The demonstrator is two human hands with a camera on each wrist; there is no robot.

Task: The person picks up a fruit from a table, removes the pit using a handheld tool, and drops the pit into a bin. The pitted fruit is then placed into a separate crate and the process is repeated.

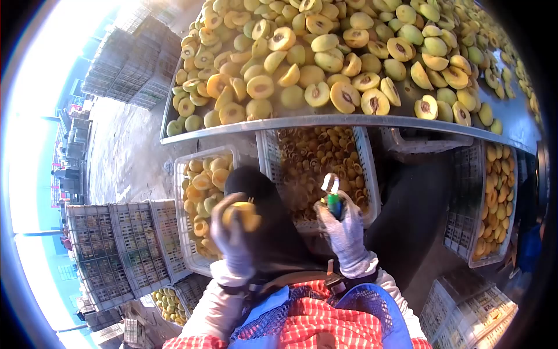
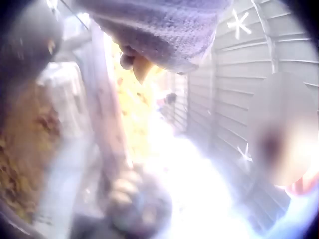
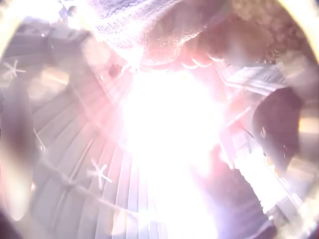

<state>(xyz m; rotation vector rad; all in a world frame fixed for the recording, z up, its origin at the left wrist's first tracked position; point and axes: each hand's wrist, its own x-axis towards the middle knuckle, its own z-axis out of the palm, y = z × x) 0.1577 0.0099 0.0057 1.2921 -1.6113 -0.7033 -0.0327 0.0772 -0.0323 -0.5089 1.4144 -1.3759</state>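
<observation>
In the head view my gloved left hand (image 1: pixel 233 241) holds a yellow peach half (image 1: pixel 248 217), blurred, above the left crate's edge and my leg. My gloved right hand (image 1: pixel 344 230) grips a pitting tool by its green handle (image 1: pixel 334 203); a pale loop (image 1: pixel 331 182) sticks up from it. That hand is over the near right part of a crate of brown pits and scraps (image 1: pixel 317 157). Part of the left glove (image 2: pixel 164 37) shows in the left wrist view, with a bit of orange fruit below it. Glare washes out most below the right glove (image 3: pixel 149 37).
A metal table (image 1: pixel 349 120) heaped with halved peaches (image 1: pixel 317 93) spans the front. Peach halves fill a white crate (image 1: pixel 179 192) at left and another crate (image 1: pixel 467 203) at right. Stacked crates (image 1: pixel 116 247) stand on the left, more (image 1: pixel 468 314) at lower right.
</observation>
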